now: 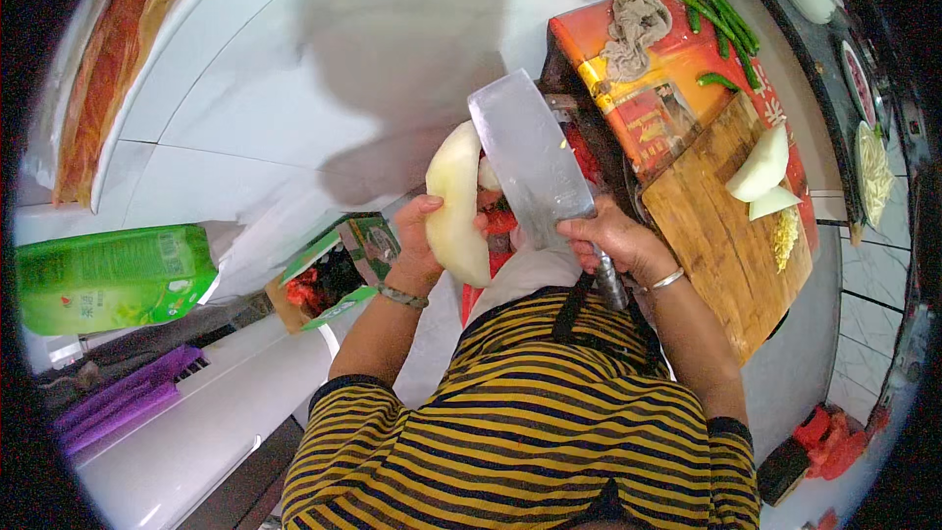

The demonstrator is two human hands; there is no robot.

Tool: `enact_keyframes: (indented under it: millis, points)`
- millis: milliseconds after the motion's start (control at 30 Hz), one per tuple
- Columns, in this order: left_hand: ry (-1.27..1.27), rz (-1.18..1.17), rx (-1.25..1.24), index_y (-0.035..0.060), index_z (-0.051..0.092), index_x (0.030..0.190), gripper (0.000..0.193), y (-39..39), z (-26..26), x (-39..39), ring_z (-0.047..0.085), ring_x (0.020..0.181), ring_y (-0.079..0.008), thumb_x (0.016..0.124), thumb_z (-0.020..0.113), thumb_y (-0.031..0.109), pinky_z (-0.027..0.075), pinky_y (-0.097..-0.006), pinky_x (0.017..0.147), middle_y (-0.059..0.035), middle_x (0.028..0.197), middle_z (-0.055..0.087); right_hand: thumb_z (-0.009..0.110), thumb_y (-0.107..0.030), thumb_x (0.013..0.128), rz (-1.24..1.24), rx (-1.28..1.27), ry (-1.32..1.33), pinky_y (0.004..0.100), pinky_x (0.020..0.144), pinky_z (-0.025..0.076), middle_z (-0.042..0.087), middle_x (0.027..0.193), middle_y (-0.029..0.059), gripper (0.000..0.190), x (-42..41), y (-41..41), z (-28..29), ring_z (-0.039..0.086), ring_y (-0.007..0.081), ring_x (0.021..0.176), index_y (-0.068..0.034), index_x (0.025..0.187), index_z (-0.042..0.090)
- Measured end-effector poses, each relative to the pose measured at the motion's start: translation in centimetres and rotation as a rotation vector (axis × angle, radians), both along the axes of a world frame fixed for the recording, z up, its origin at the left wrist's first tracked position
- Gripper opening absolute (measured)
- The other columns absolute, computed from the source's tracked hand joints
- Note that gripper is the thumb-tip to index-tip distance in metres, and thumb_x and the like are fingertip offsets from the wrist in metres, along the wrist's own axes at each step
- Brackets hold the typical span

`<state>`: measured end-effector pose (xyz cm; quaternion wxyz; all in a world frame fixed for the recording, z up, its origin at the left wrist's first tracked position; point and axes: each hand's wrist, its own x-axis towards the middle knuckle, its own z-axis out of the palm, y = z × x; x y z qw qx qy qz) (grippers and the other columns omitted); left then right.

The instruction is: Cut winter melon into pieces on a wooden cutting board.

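A long pale piece of peeled gourd or melon (458, 206) is in my left hand (421, 235), its thumb on the near face. My right hand (614, 239) grips a wide steel cleaver (530, 154) by the handle and the base of the blade. The upper blade overlaps the gourd's right edge in this view; whether they touch I cannot tell. Two cut white pieces (762, 165) and a small heap of chopped yellowish bits (785, 239) lie on the wooden cutting board (706, 235) at the right.
Under the board is a red and orange printed box (647, 118), with a crumpled cloth (636, 26) and several green beans or peppers (725, 15) on it. Dishes of food, one with pale shreds (874, 173), stand on a dark counter. An open carton (324, 283) and green package (118, 280) are at left.
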<state>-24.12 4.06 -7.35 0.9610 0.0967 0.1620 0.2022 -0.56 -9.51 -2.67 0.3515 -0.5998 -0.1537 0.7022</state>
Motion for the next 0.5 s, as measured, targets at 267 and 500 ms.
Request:
enact_keyframes:
  millis: [267, 500]
  points:
    - [-0.087, 0.098, -0.179, 0.0052, 0.046, 0.129, 0.069, -1.7, -1.0, 0.6, 0.049, 0.06, -0.0217, 0.076, 0.047, 0.049, 0.046, -0.0354, 0.057, -0.0108, 0.075, 0.052, 0.07, -0.019, 0.081, 0.002, 0.047, 0.186, 0.0289, 0.038, 0.036, 0.043, 0.055, 0.0018, 0.035, -0.2, -1.2, -0.4, 0.043, 0.0136, 0.041, -0.003, 0.103, 0.048]
    - [-0.537, -0.04, -0.226, 0.0056, 0.041, 0.135, 0.073, -2.2, 0.0, 1.4, 0.045, 0.064, -0.0205, 0.072, 0.057, 0.038, 0.05, -0.0378, 0.063, -0.0179, 0.119, 0.05, 0.07, -0.018, 0.08, -0.007, 0.011, 0.546, 0.0266, 0.037, 0.031, 0.034, 0.048, -0.0011, 0.034, -0.8, -2.1, 0.8, 0.034, 0.0099, 0.037, -0.012, 0.108, 0.05]
